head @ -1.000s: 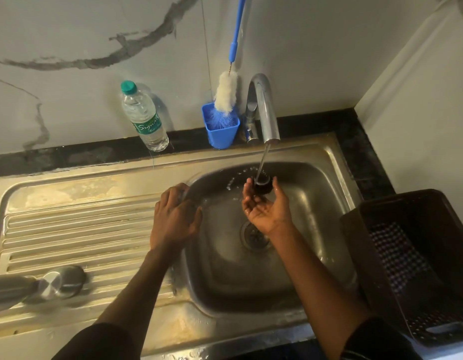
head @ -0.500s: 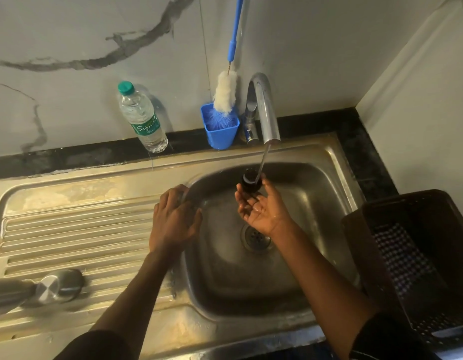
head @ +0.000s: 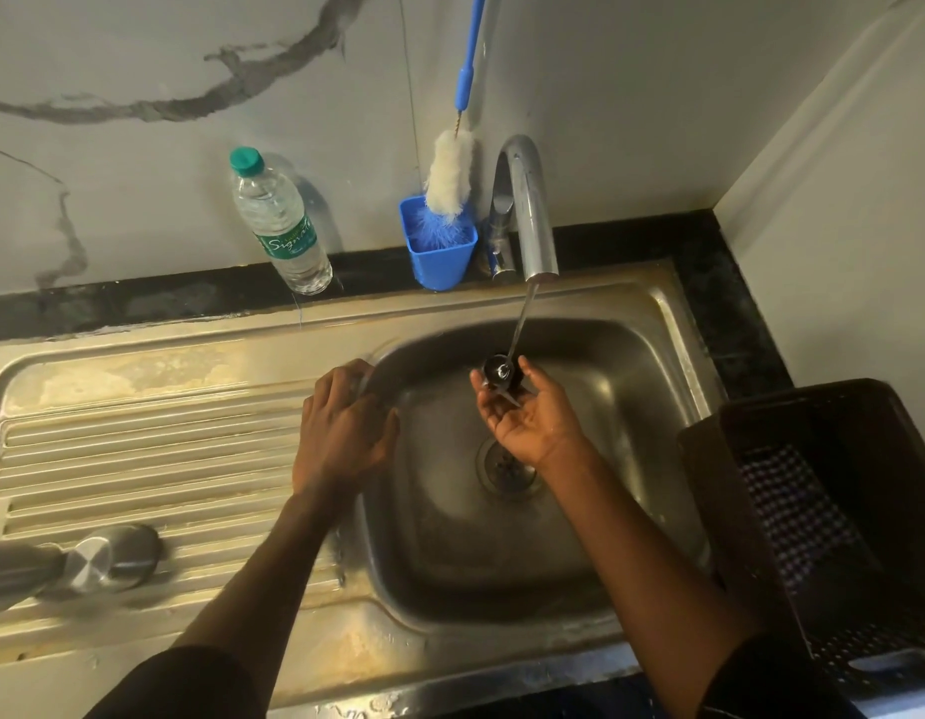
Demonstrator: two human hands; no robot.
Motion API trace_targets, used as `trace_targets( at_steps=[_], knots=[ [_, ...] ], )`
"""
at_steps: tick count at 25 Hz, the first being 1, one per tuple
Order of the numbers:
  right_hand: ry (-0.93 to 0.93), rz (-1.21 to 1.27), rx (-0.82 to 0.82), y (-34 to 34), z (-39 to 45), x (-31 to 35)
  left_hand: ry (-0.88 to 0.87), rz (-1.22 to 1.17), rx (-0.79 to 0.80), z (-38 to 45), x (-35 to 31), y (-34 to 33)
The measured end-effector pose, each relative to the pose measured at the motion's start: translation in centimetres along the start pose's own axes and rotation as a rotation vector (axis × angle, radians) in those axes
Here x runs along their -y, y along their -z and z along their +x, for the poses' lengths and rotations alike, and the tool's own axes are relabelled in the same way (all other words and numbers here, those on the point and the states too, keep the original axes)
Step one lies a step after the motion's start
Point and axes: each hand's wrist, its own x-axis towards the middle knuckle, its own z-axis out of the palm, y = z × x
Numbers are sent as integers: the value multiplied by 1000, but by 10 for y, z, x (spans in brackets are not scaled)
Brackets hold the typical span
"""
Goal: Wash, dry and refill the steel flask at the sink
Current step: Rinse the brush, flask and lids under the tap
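- Clearly the wash is under way: the tap [head: 528,210] runs, and its stream lands on a small dark cap [head: 499,371], by my guess the flask's lid, over the sink [head: 673,355] basin.
- Right hand [head: 528,420] is palm up, its fingertips pinching the cap from below, at about 12 o'clock from the drain [head: 507,467].
- Left hand [head: 341,428] rests on the basin's rim at 9 o'clock; fingers are loosely bent and I see nothing gripped in it.
- The flask [head: 50,565] lies on its side on the ribbed drainboard [head: 154,459], far out at 8 o'clock, well apart from both hands, untouched.
- Judged from this, only the cap's rinse is in hand; whether the flask body is washed I cannot tell. Drying and refilling look not yet done.
- A brush [head: 450,173] stands in a blue cup [head: 439,256] at 12 o'clock, a water bottle [head: 279,225] at 11 o'clock, likely for scrubbing and refill.
- A dark crate [head: 813,511] at 3 o'clock holds a checked cloth [head: 797,516], probably for drying.
- Hidden or unclear: the flask runs off the left frame edge, so its mouth is unseen; the cap's shape is dark and small; the left fingertips fold out of view over the rim.
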Motion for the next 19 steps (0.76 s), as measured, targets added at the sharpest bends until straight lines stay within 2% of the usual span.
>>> trace_targets(
  at_steps=[2,4,7,9,12,16,19],
  knots=[
    [7,73,31,-3,2,2,-11,1,-2,0,1,0],
    [30,-40,54,-5,-5,-2,-1,-2,-5,1,-1,2],
    [290,-395,62,3,-8,1,15,-30,-5,0,-6,3],
    [405,-410,107,1,-7,5,3,-43,-14,1,-4,4],
    [319,-191,144,-7,-5,2,-10,-26,-19,0,-3,1],
    [201,-274,42,2,-8,-8,0,-57,-2,0,3,0],
    [202,-162,79,-4,-3,0,39,-172,-46,5,-5,-2]
  ],
)
